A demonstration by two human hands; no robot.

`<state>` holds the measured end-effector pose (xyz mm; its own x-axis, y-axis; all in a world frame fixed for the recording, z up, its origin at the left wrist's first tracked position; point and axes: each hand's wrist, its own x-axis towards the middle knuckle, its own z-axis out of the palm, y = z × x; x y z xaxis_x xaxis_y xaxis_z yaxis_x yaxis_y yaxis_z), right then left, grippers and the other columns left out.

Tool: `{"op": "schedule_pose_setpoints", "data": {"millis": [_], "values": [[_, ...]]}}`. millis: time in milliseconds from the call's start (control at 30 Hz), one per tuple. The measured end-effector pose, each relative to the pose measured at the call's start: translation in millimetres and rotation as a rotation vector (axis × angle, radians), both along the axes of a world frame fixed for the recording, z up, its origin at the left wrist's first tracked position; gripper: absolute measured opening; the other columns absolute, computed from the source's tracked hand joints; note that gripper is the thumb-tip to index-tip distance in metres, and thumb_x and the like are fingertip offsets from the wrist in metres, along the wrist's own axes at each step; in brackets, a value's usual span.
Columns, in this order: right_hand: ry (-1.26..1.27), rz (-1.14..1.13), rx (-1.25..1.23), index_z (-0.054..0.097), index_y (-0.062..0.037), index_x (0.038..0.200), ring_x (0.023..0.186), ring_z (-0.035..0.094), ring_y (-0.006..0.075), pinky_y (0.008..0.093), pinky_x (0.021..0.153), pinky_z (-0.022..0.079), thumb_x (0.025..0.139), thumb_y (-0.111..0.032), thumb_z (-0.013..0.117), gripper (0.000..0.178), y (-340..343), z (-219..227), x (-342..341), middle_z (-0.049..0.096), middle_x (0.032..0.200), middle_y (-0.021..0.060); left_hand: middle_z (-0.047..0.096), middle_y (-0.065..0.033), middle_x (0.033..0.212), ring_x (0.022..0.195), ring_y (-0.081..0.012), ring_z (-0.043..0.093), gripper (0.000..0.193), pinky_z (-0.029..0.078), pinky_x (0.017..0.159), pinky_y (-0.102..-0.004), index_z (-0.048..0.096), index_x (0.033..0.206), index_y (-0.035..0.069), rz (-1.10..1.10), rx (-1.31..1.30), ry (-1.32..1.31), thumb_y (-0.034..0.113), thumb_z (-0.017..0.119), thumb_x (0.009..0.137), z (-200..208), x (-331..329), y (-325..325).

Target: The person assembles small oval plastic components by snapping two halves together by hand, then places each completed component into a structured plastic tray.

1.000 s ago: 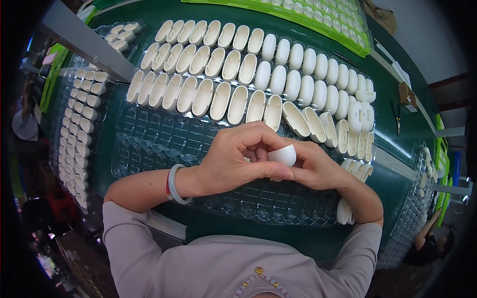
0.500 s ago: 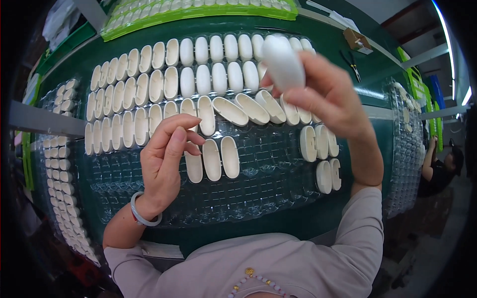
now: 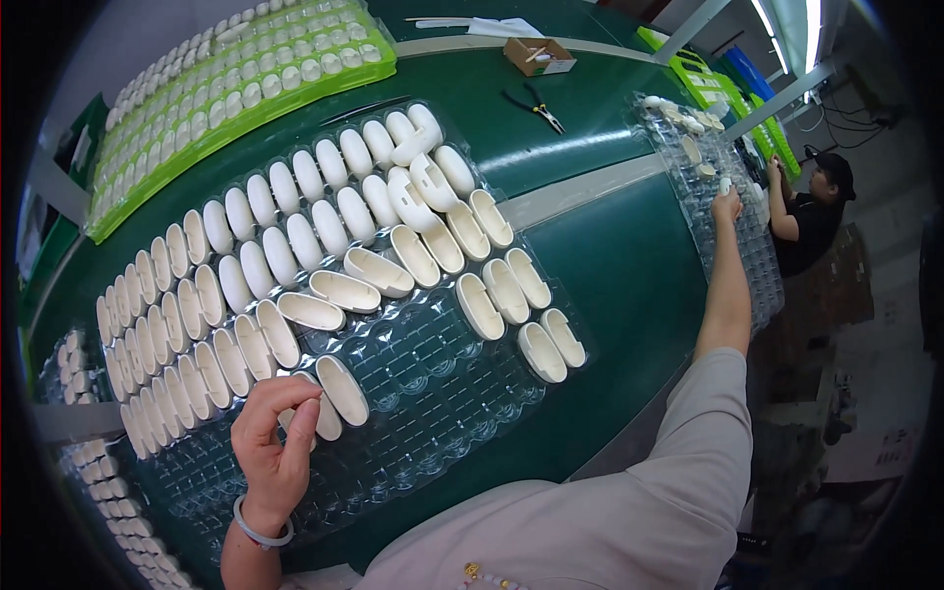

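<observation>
At the right, my right hand reaches out with a small white oval shell in its fingers, over a clear blister tray. My left hand hovers at the near rows of the large clear tray, thumb and fingertips pinched together. Whatever lies in that pinch, if anything, is too small to make out. Beside its fingertips an open cream shell lies hollow side up, with others partly hidden behind the hand. Farther back stand rows of hollow shells and smooth white ones, some tilted or stacked.
Black-and-yellow pliers and a small cardboard box lie on the green table. Lime-green trays of shells stand at the far left. A person in black works beyond the right tray. More shells fill a tray at lower left.
My view has turned to the right. My right hand has moved from above the large tray, with the white shell, out to the right-hand tray. My left hand's fingers have drawn into a pinch.
</observation>
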<state>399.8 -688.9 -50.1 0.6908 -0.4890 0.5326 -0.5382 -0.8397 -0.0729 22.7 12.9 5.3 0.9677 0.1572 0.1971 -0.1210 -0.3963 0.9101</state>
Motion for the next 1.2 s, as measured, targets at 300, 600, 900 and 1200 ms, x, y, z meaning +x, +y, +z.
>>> {"op": "schedule_pose_setpoints", "data": {"millis": [300,600,900,1200], "values": [[-0.132,-0.062,0.284,0.039,0.0043,0.121,0.109,0.051,0.0387,0.0404,0.094,0.039,0.075,-0.019,0.061,0.056,-2.5,-14.3,32.8,0.054,0.115,0.0245,0.061,-0.0098,0.087,0.081,-0.0167,0.057,0.008,0.044,0.073,-0.025,0.062,0.089,-0.002,0.022,-0.029,0.058,-0.001,0.058,0.082,-4.7,-0.9,0.7],[-0.14,0.364,-0.152,0.047,0.001,0.122,0.107,0.052,0.0279,0.0398,0.091,0.04,0.079,-0.031,0.064,0.057,122.4,51.5,-16.1,0.052,0.121,0.0189,0.062,-0.0097,0.086,0.075,-0.0165,0.058,0.011,0.044,0.068,-0.0247,0.063,0.091,-0.001,-0.062,0.057,-0.058,-0.001,0.06,0.08,2.0,9.8,-1.4],[0.412,1.588,0.023,0.059,-0.0027,0.07,0.078,0.047,0.0239,0.0319,0.067,0.038,0.064,-0.018,0.077,0.024,395.6,88.2,-268.9,0.049,0.086,0.0075,0.062,-0.0103,0.085,0.075,-0.0175,0.058,0.011,0.045,0.068,-0.0254,0.063,0.09,-0.001,-0.025,0.083,-0.082,-0.002,0.062,0.079,0.5,3.3,5.3],[0.375,1.705,0.523,0.062,-0.0005,0.075,0.077,0.049,0.0203,0.0281,0.061,0.04,0.065,-0.008,0.076,0.019,418.7,109.5,-264.8,0.051,0.088,0.0073,0.061,-0.0109,0.099,0.085,-0.0184,0.059,0.046,0.047,0.074,-0.0276,0.057,0.109,0.0,-0.089,0.045,-0.186,0.014,0.077,0.069,6.6,2.4,6.5]]}}
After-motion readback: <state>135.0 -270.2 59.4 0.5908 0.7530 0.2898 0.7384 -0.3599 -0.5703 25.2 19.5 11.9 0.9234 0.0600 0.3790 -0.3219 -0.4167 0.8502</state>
